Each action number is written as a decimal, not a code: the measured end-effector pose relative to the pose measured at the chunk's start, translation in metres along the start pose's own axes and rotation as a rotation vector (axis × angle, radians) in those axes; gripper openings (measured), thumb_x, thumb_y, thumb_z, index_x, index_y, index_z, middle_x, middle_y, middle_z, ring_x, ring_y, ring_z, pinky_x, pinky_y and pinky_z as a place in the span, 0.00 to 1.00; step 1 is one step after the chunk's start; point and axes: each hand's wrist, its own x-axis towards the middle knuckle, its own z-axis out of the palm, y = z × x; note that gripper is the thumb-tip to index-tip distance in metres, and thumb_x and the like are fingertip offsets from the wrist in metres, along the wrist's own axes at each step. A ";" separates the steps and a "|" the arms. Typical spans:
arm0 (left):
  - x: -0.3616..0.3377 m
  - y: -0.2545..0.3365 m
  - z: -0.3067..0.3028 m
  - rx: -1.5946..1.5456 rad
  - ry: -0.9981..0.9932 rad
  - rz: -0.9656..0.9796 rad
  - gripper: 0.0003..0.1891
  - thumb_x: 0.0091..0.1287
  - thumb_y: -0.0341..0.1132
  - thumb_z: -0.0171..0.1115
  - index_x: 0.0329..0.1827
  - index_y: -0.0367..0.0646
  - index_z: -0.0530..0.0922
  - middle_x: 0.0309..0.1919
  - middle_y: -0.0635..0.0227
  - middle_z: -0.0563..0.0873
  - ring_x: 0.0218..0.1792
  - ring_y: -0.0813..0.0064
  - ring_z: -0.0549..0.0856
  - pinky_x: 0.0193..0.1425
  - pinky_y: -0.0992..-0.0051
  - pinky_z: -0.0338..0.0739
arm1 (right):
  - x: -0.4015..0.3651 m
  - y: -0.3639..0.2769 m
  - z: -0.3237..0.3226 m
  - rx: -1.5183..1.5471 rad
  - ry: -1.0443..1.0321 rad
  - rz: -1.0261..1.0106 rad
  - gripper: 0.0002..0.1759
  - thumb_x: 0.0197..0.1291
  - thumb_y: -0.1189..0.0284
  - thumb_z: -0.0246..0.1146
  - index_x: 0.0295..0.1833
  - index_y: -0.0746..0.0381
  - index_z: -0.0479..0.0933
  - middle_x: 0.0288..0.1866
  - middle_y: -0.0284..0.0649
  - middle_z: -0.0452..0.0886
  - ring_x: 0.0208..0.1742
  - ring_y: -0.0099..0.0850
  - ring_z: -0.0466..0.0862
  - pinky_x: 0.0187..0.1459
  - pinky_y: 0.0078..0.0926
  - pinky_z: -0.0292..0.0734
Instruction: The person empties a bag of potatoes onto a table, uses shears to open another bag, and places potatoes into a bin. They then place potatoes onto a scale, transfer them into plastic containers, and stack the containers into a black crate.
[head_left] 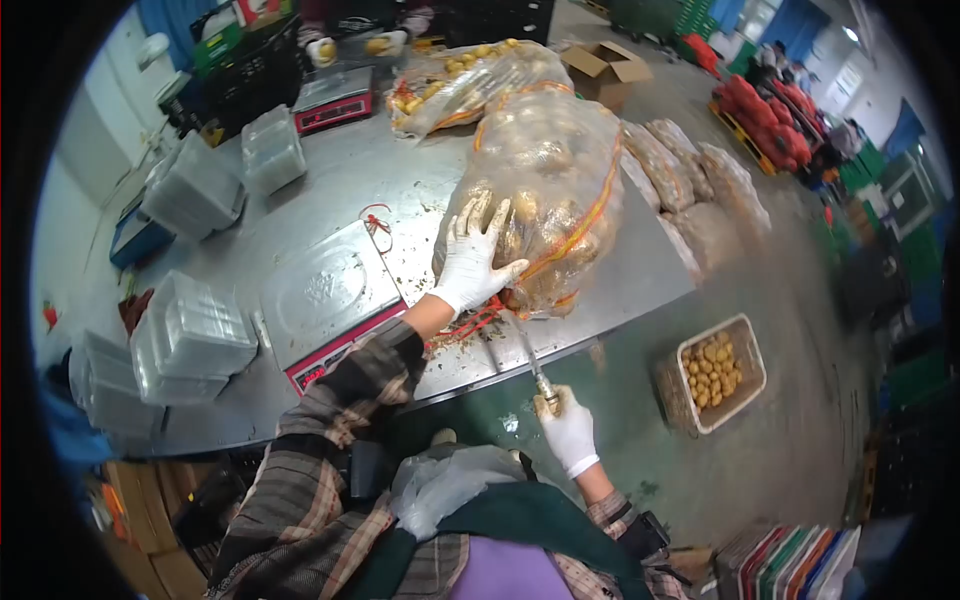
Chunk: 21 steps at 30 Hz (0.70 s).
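My left hand, in a white glove, presses with spread fingers on the near side of a large clear plastic bag of potatoes. The bag lies on the metal table and has orange-yellow stripes down it. In my gloved right hand, just off the table's front edge, a knife is gripped by its handle. Its blade points up toward the bag's near end, the tip close to the plastic. Red string and dirt crumbs lie under my left wrist.
A red scale sits left of my arm, with stacks of clear plastic boxes beyond it. A tub of potatoes stands on the floor at right. Across the table, a person's gloved hands are near another scale and an open potato bag.
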 end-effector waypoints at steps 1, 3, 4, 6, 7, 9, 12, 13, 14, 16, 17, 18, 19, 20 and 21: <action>-0.003 -0.004 0.010 -0.021 0.006 -0.011 0.44 0.54 0.46 0.70 0.74 0.48 0.60 0.69 0.48 0.64 0.71 0.47 0.59 0.74 0.53 0.54 | 0.002 -0.006 0.002 -0.029 0.034 0.021 0.22 0.60 0.59 0.63 0.57 0.57 0.74 0.30 0.49 0.84 0.35 0.52 0.83 0.37 0.44 0.77; -0.008 -0.011 0.027 -0.081 0.058 0.015 0.44 0.52 0.44 0.71 0.73 0.48 0.61 0.69 0.50 0.64 0.71 0.47 0.60 0.74 0.53 0.53 | 0.004 -0.016 0.003 -0.164 0.075 -0.037 0.25 0.57 0.62 0.63 0.60 0.56 0.72 0.30 0.48 0.83 0.32 0.51 0.83 0.35 0.46 0.78; -0.008 -0.016 0.032 -0.119 0.107 0.054 0.43 0.51 0.43 0.70 0.72 0.48 0.62 0.68 0.51 0.65 0.70 0.48 0.61 0.74 0.53 0.53 | 0.007 -0.021 0.004 -0.232 0.095 -0.069 0.26 0.55 0.64 0.63 0.62 0.55 0.71 0.30 0.47 0.83 0.31 0.50 0.83 0.35 0.46 0.78; -0.001 -0.023 0.044 -0.196 0.222 0.117 0.37 0.48 0.39 0.68 0.66 0.50 0.70 0.65 0.59 0.70 0.68 0.53 0.65 0.73 0.48 0.51 | 0.018 -0.026 0.006 -0.413 0.131 -0.121 0.29 0.52 0.67 0.63 0.63 0.52 0.71 0.30 0.45 0.82 0.28 0.47 0.83 0.32 0.46 0.79; 0.003 -0.029 0.050 -0.185 0.274 0.152 0.35 0.47 0.38 0.68 0.64 0.50 0.72 0.63 0.60 0.72 0.66 0.53 0.66 0.72 0.47 0.53 | 0.022 -0.027 0.007 -0.437 0.151 -0.132 0.29 0.52 0.67 0.63 0.63 0.52 0.72 0.30 0.44 0.82 0.28 0.46 0.83 0.32 0.46 0.79; 0.014 -0.042 0.062 -0.154 0.378 0.217 0.33 0.44 0.35 0.67 0.60 0.51 0.75 0.60 0.62 0.74 0.64 0.54 0.69 0.71 0.46 0.55 | 0.028 -0.031 0.010 -0.481 0.181 -0.160 0.28 0.52 0.66 0.63 0.63 0.51 0.73 0.30 0.44 0.82 0.27 0.45 0.83 0.31 0.45 0.79; 0.033 -0.058 0.061 -0.176 0.388 0.257 0.31 0.41 0.35 0.68 0.55 0.51 0.78 0.55 0.61 0.76 0.60 0.55 0.71 0.71 0.44 0.56 | 0.040 -0.039 0.011 -0.544 0.251 -0.194 0.26 0.54 0.67 0.62 0.61 0.49 0.74 0.28 0.42 0.81 0.25 0.45 0.82 0.28 0.44 0.78; 0.037 -0.062 0.061 -0.185 0.388 0.268 0.31 0.41 0.35 0.68 0.55 0.51 0.78 0.55 0.61 0.76 0.60 0.55 0.72 0.71 0.44 0.56 | 0.044 -0.049 0.009 -0.559 0.274 -0.213 0.25 0.55 0.67 0.62 0.61 0.49 0.74 0.28 0.42 0.80 0.24 0.45 0.82 0.27 0.44 0.77; 0.038 -0.067 0.061 -0.205 0.353 0.250 0.31 0.42 0.36 0.69 0.55 0.51 0.77 0.55 0.61 0.75 0.60 0.55 0.71 0.71 0.45 0.55 | 0.047 -0.063 0.006 -0.599 0.253 -0.219 0.22 0.56 0.68 0.60 0.59 0.49 0.75 0.28 0.42 0.80 0.23 0.44 0.82 0.26 0.43 0.77; 0.043 -0.073 0.061 -0.249 0.297 0.226 0.31 0.43 0.38 0.69 0.56 0.51 0.77 0.56 0.61 0.74 0.61 0.55 0.70 0.72 0.45 0.53 | 0.055 -0.076 0.010 -0.646 0.268 -0.224 0.22 0.57 0.68 0.60 0.59 0.48 0.75 0.28 0.41 0.80 0.24 0.43 0.82 0.26 0.43 0.77; 0.045 -0.075 0.061 -0.248 0.265 0.229 0.31 0.44 0.38 0.69 0.57 0.51 0.76 0.57 0.61 0.74 0.62 0.55 0.69 0.73 0.45 0.52 | 0.059 -0.081 0.010 -0.672 0.278 -0.225 0.22 0.57 0.68 0.60 0.60 0.48 0.75 0.28 0.41 0.80 0.25 0.43 0.82 0.26 0.43 0.77; 0.042 -0.076 0.059 -0.246 0.224 0.230 0.31 0.45 0.39 0.69 0.57 0.51 0.75 0.58 0.61 0.73 0.63 0.55 0.69 0.73 0.46 0.51 | 0.063 -0.084 0.011 -0.722 0.297 -0.274 0.22 0.58 0.72 0.56 0.60 0.47 0.75 0.28 0.40 0.80 0.23 0.40 0.82 0.24 0.40 0.76; 0.040 -0.078 0.058 -0.244 0.183 0.231 0.31 0.47 0.40 0.69 0.58 0.51 0.74 0.59 0.61 0.72 0.63 0.55 0.68 0.74 0.46 0.50 | 0.064 -0.088 0.012 -0.748 0.281 -0.281 0.22 0.57 0.73 0.56 0.59 0.48 0.75 0.28 0.40 0.80 0.23 0.40 0.82 0.24 0.39 0.76; 0.038 -0.078 0.057 -0.246 0.157 0.231 0.31 0.48 0.40 0.69 0.60 0.51 0.73 0.60 0.61 0.71 0.64 0.55 0.67 0.74 0.46 0.49 | 0.064 -0.094 0.012 -0.776 0.267 -0.291 0.22 0.57 0.74 0.55 0.58 0.48 0.75 0.27 0.40 0.80 0.23 0.39 0.82 0.23 0.38 0.76; 0.035 -0.078 0.056 -0.247 0.135 0.228 0.31 0.50 0.40 0.68 0.61 0.51 0.72 0.60 0.61 0.71 0.65 0.55 0.66 0.74 0.47 0.49 | 0.063 -0.098 0.012 -0.807 0.254 -0.305 0.22 0.57 0.75 0.54 0.58 0.48 0.76 0.27 0.40 0.80 0.23 0.38 0.82 0.23 0.37 0.76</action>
